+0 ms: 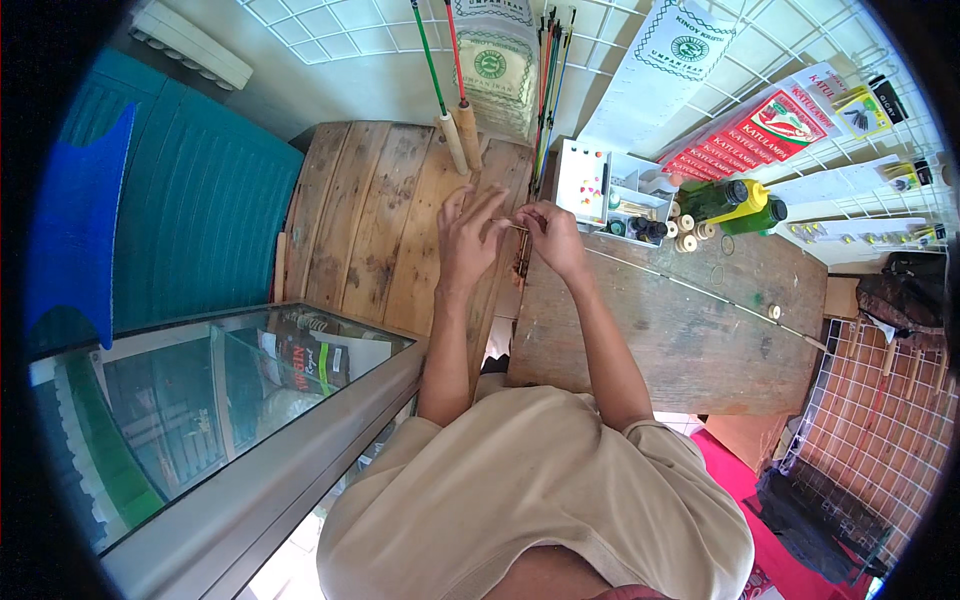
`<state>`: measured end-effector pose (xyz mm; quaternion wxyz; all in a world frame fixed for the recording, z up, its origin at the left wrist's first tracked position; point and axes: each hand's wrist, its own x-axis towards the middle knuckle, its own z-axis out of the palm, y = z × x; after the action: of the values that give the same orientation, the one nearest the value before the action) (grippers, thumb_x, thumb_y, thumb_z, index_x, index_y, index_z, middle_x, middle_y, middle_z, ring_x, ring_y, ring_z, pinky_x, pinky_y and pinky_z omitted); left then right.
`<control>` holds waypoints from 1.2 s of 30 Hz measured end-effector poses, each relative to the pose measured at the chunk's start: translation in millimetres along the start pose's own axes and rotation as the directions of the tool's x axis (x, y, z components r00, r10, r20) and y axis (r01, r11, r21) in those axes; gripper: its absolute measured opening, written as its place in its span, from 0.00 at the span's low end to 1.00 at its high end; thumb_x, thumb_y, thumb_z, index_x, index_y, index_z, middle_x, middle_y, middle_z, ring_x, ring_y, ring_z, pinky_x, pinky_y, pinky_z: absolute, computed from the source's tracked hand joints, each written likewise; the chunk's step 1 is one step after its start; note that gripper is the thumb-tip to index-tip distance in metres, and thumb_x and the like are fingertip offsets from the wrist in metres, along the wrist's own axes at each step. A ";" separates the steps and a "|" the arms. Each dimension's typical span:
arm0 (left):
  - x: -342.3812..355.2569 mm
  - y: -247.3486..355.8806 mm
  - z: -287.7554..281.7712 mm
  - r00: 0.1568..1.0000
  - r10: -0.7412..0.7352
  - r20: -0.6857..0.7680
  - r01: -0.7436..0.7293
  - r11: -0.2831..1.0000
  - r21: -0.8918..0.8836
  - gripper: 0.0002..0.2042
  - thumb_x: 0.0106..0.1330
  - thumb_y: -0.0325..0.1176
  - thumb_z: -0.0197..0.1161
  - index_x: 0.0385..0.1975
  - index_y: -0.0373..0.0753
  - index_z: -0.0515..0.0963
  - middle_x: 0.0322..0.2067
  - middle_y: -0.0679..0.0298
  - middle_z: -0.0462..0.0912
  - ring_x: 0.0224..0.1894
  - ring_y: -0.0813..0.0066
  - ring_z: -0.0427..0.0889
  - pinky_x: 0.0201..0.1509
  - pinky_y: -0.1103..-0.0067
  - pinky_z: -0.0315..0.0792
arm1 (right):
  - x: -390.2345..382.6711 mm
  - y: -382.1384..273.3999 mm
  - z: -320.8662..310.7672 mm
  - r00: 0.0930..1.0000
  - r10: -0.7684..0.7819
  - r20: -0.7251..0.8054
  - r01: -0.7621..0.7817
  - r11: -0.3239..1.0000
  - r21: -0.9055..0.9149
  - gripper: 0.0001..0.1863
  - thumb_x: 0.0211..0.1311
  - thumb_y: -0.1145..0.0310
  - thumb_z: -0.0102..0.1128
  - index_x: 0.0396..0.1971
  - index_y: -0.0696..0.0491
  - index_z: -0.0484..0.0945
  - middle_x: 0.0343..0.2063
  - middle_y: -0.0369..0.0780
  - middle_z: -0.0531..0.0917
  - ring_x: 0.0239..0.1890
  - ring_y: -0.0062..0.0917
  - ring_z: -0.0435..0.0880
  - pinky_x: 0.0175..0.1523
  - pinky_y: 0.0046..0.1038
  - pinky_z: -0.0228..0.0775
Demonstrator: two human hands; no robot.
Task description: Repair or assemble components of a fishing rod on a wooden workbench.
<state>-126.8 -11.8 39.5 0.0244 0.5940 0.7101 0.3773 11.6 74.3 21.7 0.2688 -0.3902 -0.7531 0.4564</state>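
My left hand (468, 235) is over the plank bench top (375, 230), upper fingers spread and curved, thumb bent toward a small thin piece I cannot make out. Close beside it, my right hand (548, 232) pinches at the tip end of a thin pale rod (660, 275), which slopes across the darker worn tabletop (650, 350) to a handle at the lower right. A small wooden spool (774, 312) lies near that rod. Two cork-handled rods, green (451, 140) and red (468, 135), stand just beyond my left fingers.
A white organiser box (582, 180), several spools (686, 225) and green bottles (760, 220) line the back. More rods (545, 90) stand against the wire wall grid (590, 30). A glass-topped cabinet (170, 420) borders my left, a wire rack (870, 400) the right.
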 end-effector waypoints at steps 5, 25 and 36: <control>1.6 6.9 4.3 0.990 -0.102 0.097 0.111 0.990 -0.086 0.18 0.54 0.30 0.67 0.47 0.46 0.80 0.44 0.63 0.82 0.51 0.61 0.72 0.56 0.70 0.66 | -1.1 1.0 0.8 0.999 -0.023 -0.037 0.025 0.999 0.045 0.06 0.56 0.76 0.60 0.33 0.60 0.81 0.30 0.49 0.82 0.33 0.40 0.83 0.38 0.33 0.73; 6.1 10.4 -2.8 0.944 -0.124 -0.306 0.183 0.968 0.171 0.06 0.58 0.34 0.65 0.34 0.46 0.83 0.32 0.72 0.84 0.48 0.67 0.74 0.54 0.67 0.62 | -4.6 -1.3 -9.3 0.994 -0.077 -0.072 0.079 0.997 0.025 0.05 0.55 0.79 0.59 0.32 0.60 0.80 0.30 0.48 0.82 0.34 0.40 0.82 0.40 0.33 0.73; -7.3 7.3 6.9 1.000 -0.021 0.006 0.021 0.998 0.056 0.08 0.55 0.32 0.65 0.35 0.48 0.84 0.34 0.71 0.84 0.44 0.66 0.73 0.53 0.68 0.60 | -16.0 -7.2 -13.1 0.996 -0.069 -0.055 0.073 0.995 0.064 0.05 0.55 0.76 0.61 0.32 0.60 0.81 0.29 0.47 0.82 0.30 0.37 0.82 0.36 0.31 0.73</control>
<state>-115.2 -14.5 35.7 0.0140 0.5883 0.7264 0.3550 27.9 65.2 33.2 0.3173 -0.3659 -0.7437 0.4608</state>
